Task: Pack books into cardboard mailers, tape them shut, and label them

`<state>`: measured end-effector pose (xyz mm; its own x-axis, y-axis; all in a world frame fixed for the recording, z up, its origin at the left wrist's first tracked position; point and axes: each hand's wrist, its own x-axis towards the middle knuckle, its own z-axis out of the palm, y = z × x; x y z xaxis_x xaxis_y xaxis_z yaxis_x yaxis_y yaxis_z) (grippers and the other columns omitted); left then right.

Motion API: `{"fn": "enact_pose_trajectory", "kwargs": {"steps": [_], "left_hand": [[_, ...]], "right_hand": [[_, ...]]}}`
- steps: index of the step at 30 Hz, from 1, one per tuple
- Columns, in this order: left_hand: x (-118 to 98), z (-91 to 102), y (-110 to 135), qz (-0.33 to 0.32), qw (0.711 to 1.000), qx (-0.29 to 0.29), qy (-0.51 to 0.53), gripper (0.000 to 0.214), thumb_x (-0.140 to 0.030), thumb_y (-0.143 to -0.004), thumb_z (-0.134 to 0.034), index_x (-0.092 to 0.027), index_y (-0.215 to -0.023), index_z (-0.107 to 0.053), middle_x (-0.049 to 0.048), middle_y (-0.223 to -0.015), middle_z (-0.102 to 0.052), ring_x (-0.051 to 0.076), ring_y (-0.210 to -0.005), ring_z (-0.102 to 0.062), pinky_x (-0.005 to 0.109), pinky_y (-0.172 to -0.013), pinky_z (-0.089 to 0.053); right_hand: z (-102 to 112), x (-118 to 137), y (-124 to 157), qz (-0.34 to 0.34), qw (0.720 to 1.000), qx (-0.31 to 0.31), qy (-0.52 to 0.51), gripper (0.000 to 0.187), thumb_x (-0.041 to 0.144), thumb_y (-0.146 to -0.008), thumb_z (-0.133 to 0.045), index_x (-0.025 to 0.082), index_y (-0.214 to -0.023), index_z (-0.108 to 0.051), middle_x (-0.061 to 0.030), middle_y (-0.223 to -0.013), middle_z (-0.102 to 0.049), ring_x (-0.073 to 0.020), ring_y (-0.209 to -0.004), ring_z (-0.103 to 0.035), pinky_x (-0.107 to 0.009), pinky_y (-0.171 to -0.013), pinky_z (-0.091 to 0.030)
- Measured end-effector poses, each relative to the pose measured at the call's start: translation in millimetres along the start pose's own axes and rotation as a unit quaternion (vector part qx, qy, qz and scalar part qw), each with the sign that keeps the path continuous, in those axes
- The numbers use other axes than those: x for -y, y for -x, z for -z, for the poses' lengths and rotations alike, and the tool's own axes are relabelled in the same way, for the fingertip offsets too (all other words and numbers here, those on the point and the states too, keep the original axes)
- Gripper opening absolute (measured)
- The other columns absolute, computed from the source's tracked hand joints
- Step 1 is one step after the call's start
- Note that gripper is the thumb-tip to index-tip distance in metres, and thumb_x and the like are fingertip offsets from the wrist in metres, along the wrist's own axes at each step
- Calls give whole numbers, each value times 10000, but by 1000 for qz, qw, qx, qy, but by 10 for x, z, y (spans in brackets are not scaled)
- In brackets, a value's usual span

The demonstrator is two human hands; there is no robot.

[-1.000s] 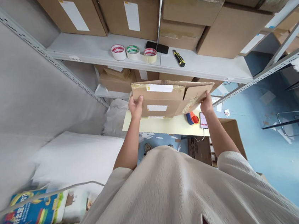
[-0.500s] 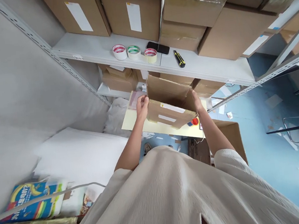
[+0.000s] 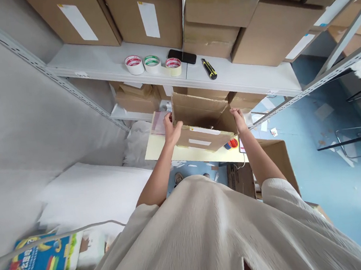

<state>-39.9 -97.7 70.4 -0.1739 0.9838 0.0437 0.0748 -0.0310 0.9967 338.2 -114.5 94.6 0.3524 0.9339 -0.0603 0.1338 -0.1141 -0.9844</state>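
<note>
An open-topped cardboard box [image 3: 197, 138] with white labels on its near side is between my hands, over the pale yellow tabletop [image 3: 156, 148]. My left hand [image 3: 172, 129] grips its left upper edge, the thumb lying over the near corner. At the opposite end, my right hand [image 3: 238, 120] pinches the right upper edge. Inside the box it is shadowed, and its contents are hard to make out. Just right of the box lie a red and blue roll [image 3: 231, 144] and a phone [image 3: 242, 146] with a white cable.
Above the table, a grey shelf [image 3: 102, 66] carries tape rolls [image 3: 153, 64], a black phone-like object [image 3: 181, 56], a yellow-black box cutter [image 3: 209, 69] and large cartons [image 3: 263, 32]. A big open carton [image 3: 274, 155] stands on the floor at right. White sacks [image 3: 92, 191] lie left.
My left thumb has spread over the box's near corner, and my right fingers have shifted to pinch the right edge. The box sits slightly lower, and the whole view has shifted a little.
</note>
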Motion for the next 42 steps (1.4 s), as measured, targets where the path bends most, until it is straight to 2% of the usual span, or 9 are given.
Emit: {"fn": "enact_pose_trajectory", "kwargs": {"steps": [5, 12, 16, 24, 29, 33, 36, 39, 42], "left_hand": [[-65, 156, 92, -2, 996, 83, -20, 437, -222, -874, -792, -292, -1305, -795, 122, -1456, -742, 385, -1464, -676, 580, -1340, -509], [-186, 347, 85, -31, 979, 186, -73, 297, -265, -902, -811, -311, -1178, -909, 101, -1391, -854, 432, -1400, -742, 613, -1311, -556], [-316, 363, 41, -20, 972, 192, -132, 253, -409, -1029, -797, -280, -1218, -905, 110, -1393, -880, 399, -1378, -783, 544, -1315, -561], [-582, 397, -171, 22, 935, 204, -291, 647, -658, -1257, -360, -284, -1355, -879, 117, -1311, -908, 381, -1424, -790, 450, -1191, -604], [-522, 321, -292, -1, 935, 156, -318, 594, -698, -1231, -482, -283, -1458, -841, 146, -1300, -899, 426, -1366, -804, 498, -1199, -590], [-442, 189, -305, -25, 927, 144, -345, 719, -744, -1171, -615, -221, -1657, -708, 212, -1337, -876, 459, -1390, -791, 531, -1219, -582], [-434, 99, -284, -56, 919, 121, -371, 835, -729, -1138, -685, -208, -1781, -574, 261, -1589, -769, 477, -1553, -688, 560, -1301, -540], [-490, -15, -287, -122, 899, 105, -407, 876, -587, -1139, -713, -204, -1877, -434, 268, -1901, -476, 502, -1774, -434, 682, -1440, -365], [-576, -190, -354, -196, 873, 157, -418, 934, -428, -1109, -722, -238, -1934, -327, 205, -2023, -233, 471, -1884, -192, 768, -1500, -135]], "right_hand": [[-145, 121, -128, -4, 1000, -20, 12, 615, 856, -841, -862, 320, -877, -563, 4, -819, -653, -259, -927, -683, -416, -876, -654], [-379, 262, 24, 6, 994, 62, 88, 666, 928, -796, -903, 297, -910, -723, -35, -851, -743, -318, -1102, -754, -458, -998, -665], [-281, 224, 50, -7, 994, 93, 59, 675, 887, -725, -969, 296, -1012, -813, -55, -977, -841, -340, -1157, -802, -522, -1114, -665], [22, 7, 124, 11, 987, 121, 105, 740, 596, -550, -1107, 322, -1157, -784, -105, -1412, -797, -347, -1268, -733, -552, -1098, -675], [-5, -62, 231, 0, 984, 142, 110, 750, 610, -534, -1082, 297, -1138, -767, -137, -1414, -793, -333, -1130, -764, -522, -982, -694], [-4, -6, 258, -50, 988, 109, 93, 747, 899, -725, -931, 271, -1108, -798, -128, -1229, -855, -365, -1205, -768, -520, -1017, -677], [39, 33, 280, -88, 989, 94, 79, 837, 1059, -805, -760, 278, -1105, -793, -115, -1270, -851, -343, -1232, -771, -497, -1056, -681], [71, 37, 330, -100, 988, 100, 62, 850, 1094, -842, -684, 298, -1129, -770, -101, -1356, -824, -313, -1211, -781, -468, -1067, -684], [51, 25, 396, -93, 989, 103, 57, 839, 1087, -878, -645, 313, -1182, -748, -96, -1391, -805, -304, -1228, -774, -460, -1073, -679]]}}
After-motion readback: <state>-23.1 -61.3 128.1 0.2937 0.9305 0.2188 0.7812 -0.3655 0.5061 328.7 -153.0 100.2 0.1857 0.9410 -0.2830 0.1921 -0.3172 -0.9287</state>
